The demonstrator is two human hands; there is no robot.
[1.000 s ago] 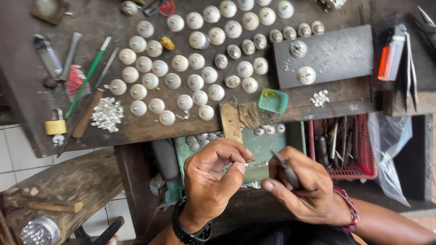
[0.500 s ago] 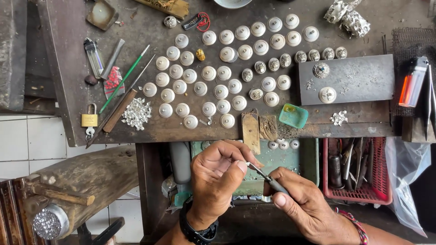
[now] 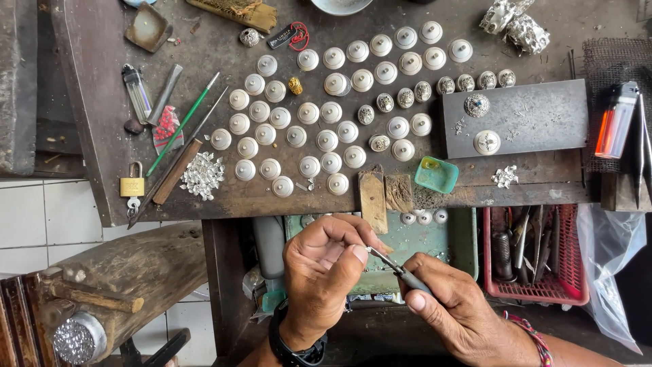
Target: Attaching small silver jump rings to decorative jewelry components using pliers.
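My left hand [image 3: 324,272] is closed, thumb and fingers pinched around something small that the fingers hide. My right hand [image 3: 454,306] grips thin metal tweezers [image 3: 390,263] whose tips reach into the left hand's pinch. Both hands hover below the front edge of a dark wooden workbench [image 3: 224,200], over a green tray [image 3: 435,241]. Several round white dome-shaped pieces [image 3: 326,141] lie in rows on the bench. A dark metal plate [image 3: 536,119] at the right carries two ornate silver domes [image 3: 487,142].
A small teal dish [image 3: 436,175], a brass padlock [image 3: 132,185], a green-handled tool [image 3: 182,126], a pile of tiny silver bits [image 3: 202,175] and an orange lighter [image 3: 614,122] lie on the bench. A red basket of tools [image 3: 536,255] hangs at the right; a wooden stump [image 3: 129,272] stands left.
The view has shifted so the bench sits further right and lower. My hands have closed in on each other, the tweezers now meeting the left hand's pinch.
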